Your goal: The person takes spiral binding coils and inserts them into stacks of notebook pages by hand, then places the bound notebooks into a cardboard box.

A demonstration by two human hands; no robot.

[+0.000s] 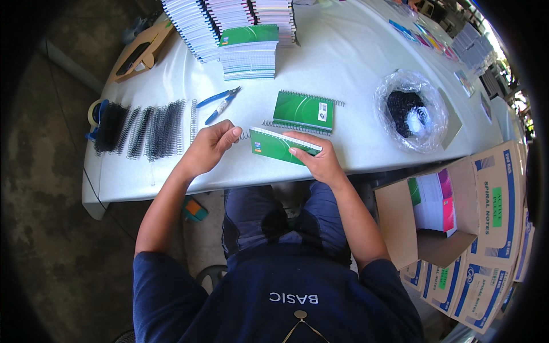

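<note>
My right hand (320, 159) is closed on the green pad (273, 148), with the thumb flat on the front and the other fingers over the top edge. The pad is up in front of me, by the near side of the table (263, 174). My left hand (210, 144) is curled up, thumb and finger pinching a thin coil (245, 136). The coil sticks out at the pad's left end. I can't tell how far it goes into the holes.

I think the pad is light and bends a bit, and its loose sheets could slide if I hold it softly. So the right end is a good place to squeeze, leaving the left end free. The coil looks springy and easy to bend, so a small pinch near its end should do.

Both my arms come up from my short sleeves and slant in. My left wrist bends a little toward the pad, which tips down to the right.
</note>
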